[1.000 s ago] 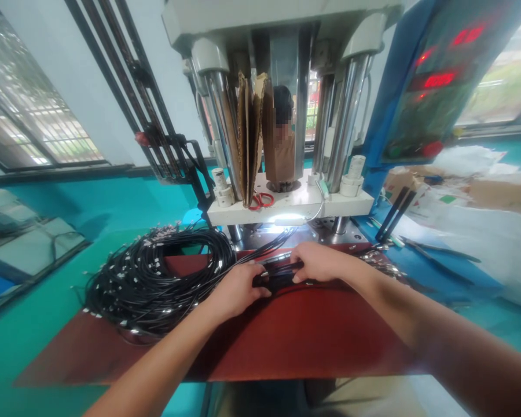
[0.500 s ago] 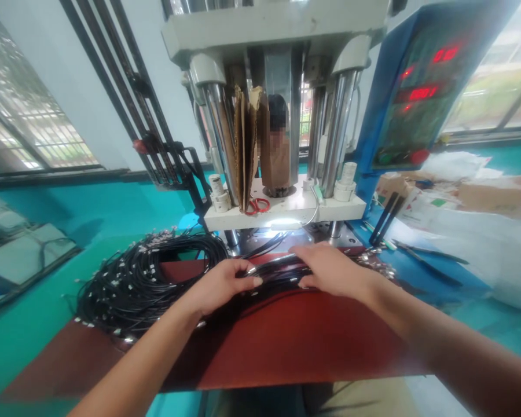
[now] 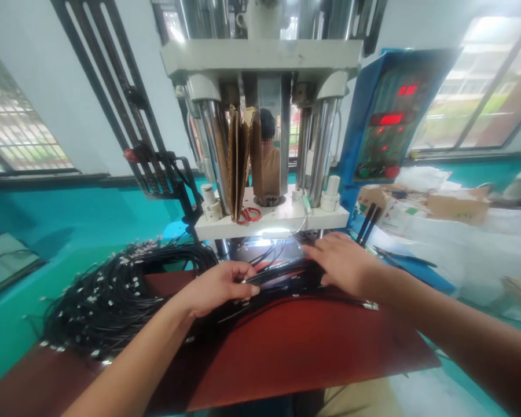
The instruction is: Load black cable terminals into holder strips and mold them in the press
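A bundle of thin black cables (image 3: 282,280) lies across the reddish-brown board, just in front of the press. My left hand (image 3: 226,286) pinches the bundle's left part between thumb and fingers. Over its right part, my right hand (image 3: 342,262) is wrapped, fingers on the far side and thumb on the near side; some of its grip is hidden. Loose cable ends with small metal connectors (image 3: 370,305) stick out below my right wrist. A large coil of similar black cables (image 3: 108,295) with many pale connector ends rests to the left of my left hand.
The press's pale lower plate (image 3: 271,223) stands behind my hands, with red-handled scissors (image 3: 249,215) and cardboard pieces (image 3: 238,165) on it. A lit lamp (image 3: 275,233) hangs at its front edge. Right are a blue control box (image 3: 388,116), black tweezers (image 3: 403,260) and white bags (image 3: 464,249).
The view has shifted, so the press sits lower and further left. My right hand has slid slightly right along the bundle, and connector ends now show below it. My left hand keeps its pinch.
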`<state>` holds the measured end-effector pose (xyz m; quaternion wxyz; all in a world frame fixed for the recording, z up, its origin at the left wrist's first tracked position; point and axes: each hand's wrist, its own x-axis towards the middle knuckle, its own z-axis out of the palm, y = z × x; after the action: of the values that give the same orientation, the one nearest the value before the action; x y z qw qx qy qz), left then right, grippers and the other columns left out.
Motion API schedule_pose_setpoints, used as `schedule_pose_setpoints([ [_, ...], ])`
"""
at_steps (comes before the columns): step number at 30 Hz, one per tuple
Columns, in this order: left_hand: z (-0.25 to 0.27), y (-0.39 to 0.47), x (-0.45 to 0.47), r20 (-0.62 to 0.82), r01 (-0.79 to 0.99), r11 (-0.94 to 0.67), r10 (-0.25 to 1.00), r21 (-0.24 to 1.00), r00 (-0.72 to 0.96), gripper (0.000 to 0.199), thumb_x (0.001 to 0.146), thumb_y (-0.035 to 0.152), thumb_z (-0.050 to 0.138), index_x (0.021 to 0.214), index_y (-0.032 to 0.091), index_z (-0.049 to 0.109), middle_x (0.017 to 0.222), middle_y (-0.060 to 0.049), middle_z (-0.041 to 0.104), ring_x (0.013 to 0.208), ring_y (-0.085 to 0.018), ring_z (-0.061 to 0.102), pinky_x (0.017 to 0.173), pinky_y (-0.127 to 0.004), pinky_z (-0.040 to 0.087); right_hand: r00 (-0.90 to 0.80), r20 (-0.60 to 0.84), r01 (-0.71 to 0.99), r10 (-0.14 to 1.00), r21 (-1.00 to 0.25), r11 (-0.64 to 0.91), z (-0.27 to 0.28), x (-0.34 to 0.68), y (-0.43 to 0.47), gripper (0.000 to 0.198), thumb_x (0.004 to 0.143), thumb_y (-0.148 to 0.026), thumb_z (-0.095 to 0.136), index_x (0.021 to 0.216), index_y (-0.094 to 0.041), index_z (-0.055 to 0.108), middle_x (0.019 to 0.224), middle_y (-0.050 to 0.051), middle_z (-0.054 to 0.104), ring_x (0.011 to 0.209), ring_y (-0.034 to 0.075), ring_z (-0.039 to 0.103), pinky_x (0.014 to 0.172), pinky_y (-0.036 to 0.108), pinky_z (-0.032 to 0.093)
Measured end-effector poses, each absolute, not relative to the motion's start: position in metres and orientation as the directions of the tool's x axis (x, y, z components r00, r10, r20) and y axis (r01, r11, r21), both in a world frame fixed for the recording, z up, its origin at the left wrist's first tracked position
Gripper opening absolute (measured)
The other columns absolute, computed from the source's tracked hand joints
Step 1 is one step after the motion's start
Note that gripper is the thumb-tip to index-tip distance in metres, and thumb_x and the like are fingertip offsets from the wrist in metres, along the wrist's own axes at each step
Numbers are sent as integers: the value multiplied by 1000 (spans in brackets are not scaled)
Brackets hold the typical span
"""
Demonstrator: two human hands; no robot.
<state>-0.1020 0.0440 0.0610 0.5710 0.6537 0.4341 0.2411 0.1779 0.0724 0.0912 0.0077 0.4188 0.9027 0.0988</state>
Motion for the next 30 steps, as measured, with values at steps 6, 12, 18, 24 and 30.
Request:
schedule_pose_setpoints([
  [6,38,45,-116,-83,-70,133,871,989,483,24,78,32,68,79,17,49,65,4,54,49,-6,42,51,-22,27,-636,110,468,764,-733,494,76,149,3,35,85,-40,62,118,-29,61,113,6,65,102,22,60,93,37,47],
  [12,7,30,-113,23,-212,69,916,975,401,25,80,32,68,83,16,48,67,2,56,52,-7,44,54,-22,29,-537,199,-288,820,-957,43,57,105,41,69,64,-26,83,125,-23,51,118,7,61,102,20,61,93,39,48],
  [18,17,17,-103,-17,-48,48,866,998,499,19,81,28,67,83,15,53,72,0,58,63,-12,54,62,-25,40,-338,284,-326,897,-930,171,99,86,75,21,80,-35,69,95,-20,67,85,2,72,81,16,66,86,39,51],
  [24,84,37,-89,194,-68,-184,863,981,467,33,80,23,68,112,18,62,115,-8,63,103,-20,57,92,-32,41,-499,299,3,813,-938,347,118,78,78,25,79,-39,70,98,-23,70,99,5,70,82,19,65,74,37,54],
  [30,107,63,-64,211,-328,-83,902,941,377,16,81,25,67,89,12,65,72,-4,65,58,-11,58,60,-24,46,-447,390,-202,805,-921,334,152,85,87,47,71,-36,77,114,-25,61,114,5,66,86,19,66,72,35,56],
])
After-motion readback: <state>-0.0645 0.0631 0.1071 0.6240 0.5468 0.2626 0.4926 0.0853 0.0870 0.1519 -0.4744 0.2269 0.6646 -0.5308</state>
